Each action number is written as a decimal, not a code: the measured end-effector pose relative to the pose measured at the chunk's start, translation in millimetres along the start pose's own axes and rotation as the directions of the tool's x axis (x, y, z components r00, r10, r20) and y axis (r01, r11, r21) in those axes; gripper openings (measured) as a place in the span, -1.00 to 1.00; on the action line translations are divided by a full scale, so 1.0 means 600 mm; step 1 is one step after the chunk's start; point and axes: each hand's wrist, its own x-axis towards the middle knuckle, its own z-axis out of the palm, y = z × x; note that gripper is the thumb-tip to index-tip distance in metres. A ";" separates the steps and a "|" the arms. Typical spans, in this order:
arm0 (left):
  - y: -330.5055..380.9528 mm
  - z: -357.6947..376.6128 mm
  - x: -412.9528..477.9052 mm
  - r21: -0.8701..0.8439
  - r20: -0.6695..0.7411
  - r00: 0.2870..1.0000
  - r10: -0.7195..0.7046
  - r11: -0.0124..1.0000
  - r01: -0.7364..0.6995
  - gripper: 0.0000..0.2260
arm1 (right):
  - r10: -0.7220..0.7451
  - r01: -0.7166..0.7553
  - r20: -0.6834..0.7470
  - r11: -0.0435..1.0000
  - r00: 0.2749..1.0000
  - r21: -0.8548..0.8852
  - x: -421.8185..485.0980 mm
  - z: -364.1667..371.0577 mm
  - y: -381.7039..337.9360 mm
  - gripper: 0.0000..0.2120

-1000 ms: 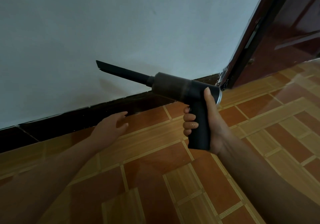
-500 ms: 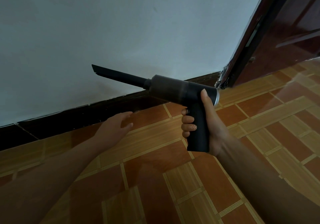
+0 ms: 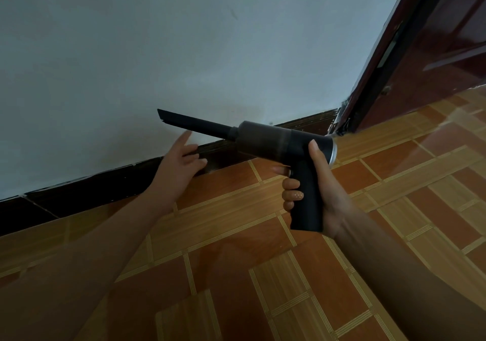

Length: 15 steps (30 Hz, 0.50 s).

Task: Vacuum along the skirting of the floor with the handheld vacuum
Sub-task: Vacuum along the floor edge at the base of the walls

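My right hand (image 3: 326, 182) grips the pistol handle of a black handheld vacuum (image 3: 278, 143). Its long crevice nozzle (image 3: 194, 123) points left and slightly up, in the air in front of the white wall, above the dark skirting (image 3: 105, 182). My left hand (image 3: 178, 164) is open with fingers spread, raised just below the nozzle, its index fingertip close under the tube. The skirting runs diagonally from lower left to the door frame at the upper right.
A dark red wooden door and frame (image 3: 410, 59) stand at the right end of the wall. The floor (image 3: 263, 261) has orange and wood-pattern tiles. The plain white wall (image 3: 184, 38) fills the upper part of the view.
My left hand rose from near the floor up toward the underside of the nozzle. The vacuum stayed in my right hand, nozzle tip slightly lower than before.
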 end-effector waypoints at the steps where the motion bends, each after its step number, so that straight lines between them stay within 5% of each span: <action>1: 0.011 -0.002 0.004 -0.071 -0.023 1.000 -0.005 0.998 0.003 -0.40 | 0.001 -0.001 -0.008 1.000 1.000 0.003 0.001 0.000 -0.004 -0.38; 15: 0.259 -0.064 -0.036 -0.522 -0.142 0.963 -0.227 0.844 0.122 -0.65 | 0.132 -0.127 -0.079 0.989 0.988 0.075 -0.137 0.090 -0.165 -0.38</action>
